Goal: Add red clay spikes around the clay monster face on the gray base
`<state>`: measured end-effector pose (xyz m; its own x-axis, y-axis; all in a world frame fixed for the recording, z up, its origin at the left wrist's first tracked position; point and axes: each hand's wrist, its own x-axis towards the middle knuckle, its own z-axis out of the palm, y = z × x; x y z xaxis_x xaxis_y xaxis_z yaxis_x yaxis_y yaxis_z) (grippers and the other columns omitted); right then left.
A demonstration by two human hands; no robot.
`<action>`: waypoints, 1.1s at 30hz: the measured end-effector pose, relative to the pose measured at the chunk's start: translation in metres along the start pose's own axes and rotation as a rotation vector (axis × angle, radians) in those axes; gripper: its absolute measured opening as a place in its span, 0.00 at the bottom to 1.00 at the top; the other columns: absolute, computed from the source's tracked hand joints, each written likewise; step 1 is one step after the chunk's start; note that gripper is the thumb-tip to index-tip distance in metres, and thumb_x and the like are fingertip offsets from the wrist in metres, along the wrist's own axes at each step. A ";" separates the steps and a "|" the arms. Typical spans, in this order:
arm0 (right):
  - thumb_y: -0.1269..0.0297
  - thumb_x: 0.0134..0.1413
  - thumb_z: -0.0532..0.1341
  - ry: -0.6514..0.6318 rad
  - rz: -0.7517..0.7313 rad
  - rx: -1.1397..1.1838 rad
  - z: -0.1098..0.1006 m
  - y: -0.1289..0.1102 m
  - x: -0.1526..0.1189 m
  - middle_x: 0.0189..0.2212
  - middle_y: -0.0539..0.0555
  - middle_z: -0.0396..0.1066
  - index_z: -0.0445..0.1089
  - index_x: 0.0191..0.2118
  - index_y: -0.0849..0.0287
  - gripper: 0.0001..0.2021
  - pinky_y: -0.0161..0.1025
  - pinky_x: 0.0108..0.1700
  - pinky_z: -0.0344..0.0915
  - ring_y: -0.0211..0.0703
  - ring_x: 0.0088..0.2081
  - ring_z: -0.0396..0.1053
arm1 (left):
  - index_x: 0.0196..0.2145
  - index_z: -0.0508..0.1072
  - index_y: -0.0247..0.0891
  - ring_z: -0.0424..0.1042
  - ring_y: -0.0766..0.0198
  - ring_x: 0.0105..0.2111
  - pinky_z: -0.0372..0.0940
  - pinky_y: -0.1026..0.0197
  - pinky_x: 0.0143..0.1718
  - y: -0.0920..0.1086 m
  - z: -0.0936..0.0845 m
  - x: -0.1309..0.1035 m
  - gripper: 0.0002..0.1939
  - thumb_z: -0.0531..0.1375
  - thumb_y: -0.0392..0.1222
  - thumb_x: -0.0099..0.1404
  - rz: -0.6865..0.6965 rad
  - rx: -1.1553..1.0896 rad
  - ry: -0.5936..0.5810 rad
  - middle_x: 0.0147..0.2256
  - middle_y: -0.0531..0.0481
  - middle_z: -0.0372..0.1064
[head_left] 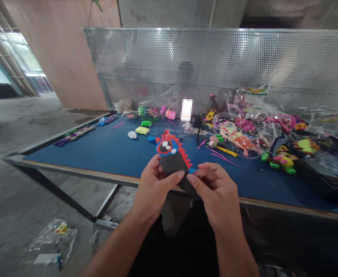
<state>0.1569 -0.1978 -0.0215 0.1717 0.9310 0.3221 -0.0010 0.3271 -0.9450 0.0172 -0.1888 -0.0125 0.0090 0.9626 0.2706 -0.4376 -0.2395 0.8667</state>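
Note:
Held up over the table's front edge is a dark grey modelling-clay figure. It has one large eye ringed in red and blue, and a row of red spikes runs down its right side. My left hand is closed round the body, with the thumb across its front. At the lower right side of the figure, the thumb and fingers of my right hand pinch a small blue clay piece against the spiked edge. The figure's lower end is partly behind my right hand.
On the blue tabletop lie a white clay lump, a yellow clay pack, a yellow tool and pink sticks. Bagged clay figures crowd the right. A perforated metal panel stands behind.

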 end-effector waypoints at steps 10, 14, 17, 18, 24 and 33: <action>0.58 0.48 0.69 -0.028 0.004 -0.053 -0.003 -0.006 -0.002 0.31 0.49 0.73 0.67 0.43 0.54 0.17 0.36 0.32 0.63 0.39 0.31 0.67 | 0.43 0.70 0.39 0.72 0.69 0.35 0.67 0.67 0.39 0.001 -0.003 0.002 0.18 0.68 0.32 0.55 -0.050 -0.035 -0.022 0.36 0.53 0.75; 0.58 0.48 0.69 -0.023 0.010 -0.104 -0.003 -0.007 -0.002 0.36 0.53 0.73 0.67 0.43 0.55 0.17 0.37 0.32 0.62 0.38 0.30 0.66 | 0.43 0.71 0.39 0.72 0.68 0.34 0.67 0.67 0.38 0.002 -0.004 0.003 0.19 0.68 0.33 0.54 -0.052 -0.012 -0.019 0.35 0.52 0.75; 0.57 0.46 0.69 -0.084 -0.013 -0.085 -0.006 -0.007 0.000 0.45 0.54 0.72 0.67 0.45 0.53 0.20 0.37 0.33 0.63 0.39 0.33 0.65 | 0.42 0.71 0.39 0.72 0.69 0.34 0.67 0.67 0.39 0.003 -0.005 0.003 0.18 0.68 0.33 0.54 -0.054 -0.032 -0.005 0.36 0.52 0.75; 0.57 0.45 0.70 -0.118 -0.015 -0.069 -0.007 -0.006 0.000 0.47 0.54 0.71 0.66 0.47 0.52 0.22 0.37 0.33 0.63 0.39 0.34 0.64 | 0.42 0.71 0.39 0.72 0.69 0.34 0.67 0.67 0.39 0.004 -0.005 0.004 0.17 0.68 0.33 0.54 -0.059 -0.046 0.007 0.35 0.53 0.74; 0.58 0.49 0.67 -0.191 0.057 -0.106 -0.007 -0.001 -0.001 0.33 0.50 0.74 0.64 0.48 0.53 0.21 0.37 0.33 0.63 0.39 0.31 0.66 | 0.44 0.70 0.38 0.73 0.67 0.37 0.68 0.65 0.42 0.001 -0.003 0.005 0.18 0.68 0.34 0.56 -0.109 -0.146 0.049 0.39 0.50 0.74; 0.61 0.50 0.66 -0.213 -0.011 -0.186 -0.011 -0.002 0.041 0.31 0.52 0.77 0.66 0.46 0.56 0.17 0.42 0.38 0.67 0.46 0.34 0.75 | 0.40 0.73 0.35 0.73 0.66 0.32 0.72 0.62 0.35 0.000 -0.022 0.020 0.13 0.66 0.41 0.58 -0.183 -0.112 0.148 0.37 0.48 0.74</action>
<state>0.1745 -0.1617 -0.0068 -0.0398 0.9471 0.3186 0.1838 0.3204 -0.9293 -0.0022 -0.1667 -0.0167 -0.0303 0.9987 0.0421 -0.5380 -0.0518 0.8414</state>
